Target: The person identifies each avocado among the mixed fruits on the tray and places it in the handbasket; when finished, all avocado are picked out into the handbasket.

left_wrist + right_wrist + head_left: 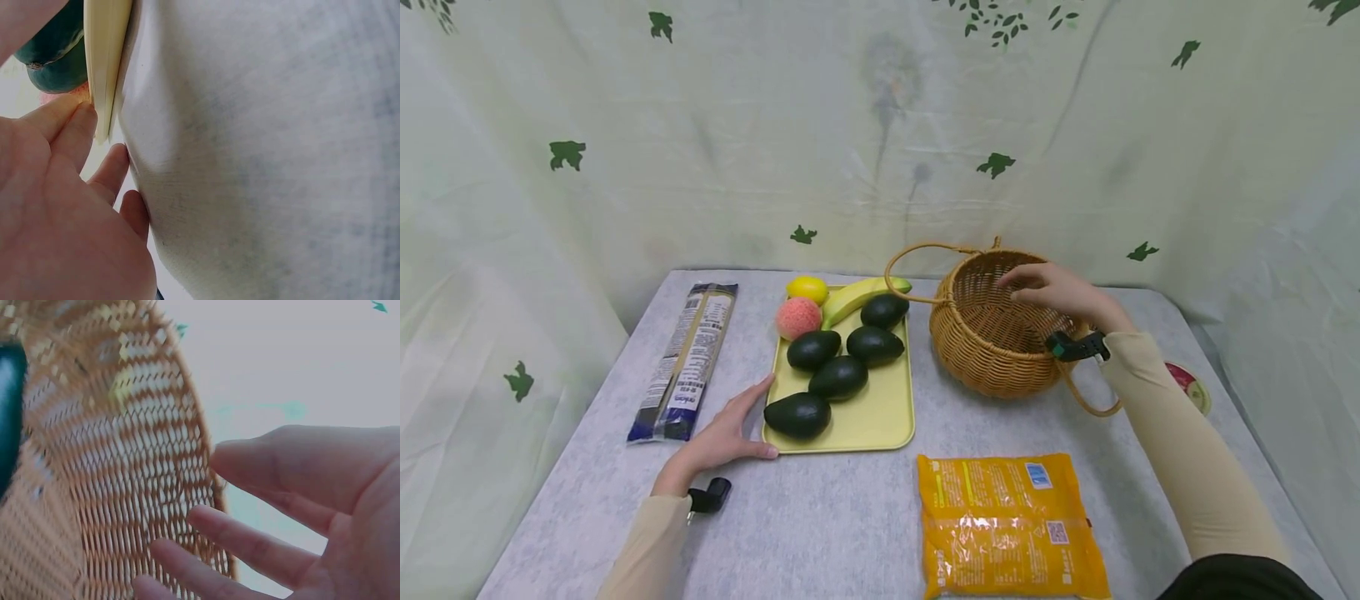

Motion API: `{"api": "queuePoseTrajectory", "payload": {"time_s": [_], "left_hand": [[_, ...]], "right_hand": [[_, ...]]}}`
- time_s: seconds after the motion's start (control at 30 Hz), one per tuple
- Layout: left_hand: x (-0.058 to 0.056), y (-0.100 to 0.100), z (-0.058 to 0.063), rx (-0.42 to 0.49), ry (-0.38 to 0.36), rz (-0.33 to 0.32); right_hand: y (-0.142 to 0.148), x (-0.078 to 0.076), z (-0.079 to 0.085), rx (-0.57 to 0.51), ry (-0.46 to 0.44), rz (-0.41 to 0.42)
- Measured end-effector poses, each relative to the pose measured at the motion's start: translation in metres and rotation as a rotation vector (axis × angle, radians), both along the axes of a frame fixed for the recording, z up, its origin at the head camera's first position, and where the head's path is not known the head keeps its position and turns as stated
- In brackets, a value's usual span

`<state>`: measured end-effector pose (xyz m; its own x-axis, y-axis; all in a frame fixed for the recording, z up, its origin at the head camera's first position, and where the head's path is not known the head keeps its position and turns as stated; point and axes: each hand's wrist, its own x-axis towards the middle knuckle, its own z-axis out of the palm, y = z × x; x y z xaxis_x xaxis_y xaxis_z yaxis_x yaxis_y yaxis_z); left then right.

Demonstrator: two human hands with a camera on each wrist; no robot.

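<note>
My left hand (pixel 721 435) rests at the left edge of a yellow tray (pixel 883 421), fingers along its side and thumb by the near corner. Several dark green avocados (pixel 797 416) lie on the tray. At its far end are a banana (pixel 856 297), a yellow lemon (pixel 807 289) and a pinkish-red peach-like fruit (pixel 798 318). Over the mouth of a wicker basket (pixel 981 367), my right hand (pixel 1060 292) hovers with fingers spread and nothing in them. Inside the basket, a dark green rounded thing (pixel 9 412) shows at the left edge of the right wrist view.
A long clear-and-blue packet (pixel 687 362) lies left of the tray. An orange plastic bag (pixel 1011 525) is at the near right. Partly hidden behind my right forearm is a round red-and-green tin (pixel 1189 387). The basket's looped handle (pixel 917 247) reaches over the tray's far right corner.
</note>
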<state>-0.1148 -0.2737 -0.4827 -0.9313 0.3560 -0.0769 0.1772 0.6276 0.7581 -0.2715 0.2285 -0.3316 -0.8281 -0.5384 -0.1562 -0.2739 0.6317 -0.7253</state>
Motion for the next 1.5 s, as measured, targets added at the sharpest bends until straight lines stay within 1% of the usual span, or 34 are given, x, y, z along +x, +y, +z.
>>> {"api": "queuePoseTrajectory", "payload": {"time_s": [0.13,0.23,0.4,0.53,0.67,0.8,0.9,1.07,1.13,1.33,1.4,1.5], "left_hand": [[0.0,0.001,0.001,0.003,-0.001,-0.001],[0.0,0.001,0.001,0.003,0.001,-0.001],[0.0,0.0,0.0,-0.001,0.001,-0.001],[-0.001,0.0,-0.001,0.0,0.0,-0.001],[-0.001,0.0,-0.001,0.0,-0.002,0.001],[-0.001,0.0,-0.002,0.001,-0.006,0.006],[0.0,-0.001,-0.002,0.003,-0.008,0.007],[0.001,-0.001,-0.002,0.002,-0.007,0.005],[0.001,-0.001,-0.001,0.0,-0.007,0.007],[0.001,0.0,-0.001,0.01,0.001,-0.001],[0.001,0.0,0.0,0.023,0.006,-0.005],[0.001,0.001,0.002,0.03,0.007,-0.006]], "right_hand": [[0.0,0.005,0.0,-0.17,-0.108,-0.035],[-0.001,0.01,0.001,-0.296,-0.173,-0.058],[-0.009,0.019,0.006,-0.457,-0.222,-0.059],[-0.023,0.028,0.008,-0.531,-0.219,-0.013],[-0.045,0.038,0.007,-0.568,-0.212,0.063],[-0.072,0.048,0.002,-0.592,-0.242,0.146],[-0.094,0.055,-0.005,-0.589,-0.264,0.216],[-0.127,0.062,-0.023,-0.588,-0.293,0.339],[-0.139,0.064,-0.029,-0.591,-0.311,0.371],[-0.169,0.067,-0.045,-0.597,-0.353,0.427],[-0.179,0.069,-0.049,-0.589,-0.352,0.448],[-0.193,0.071,-0.055,-0.539,-0.31,0.503]]}}
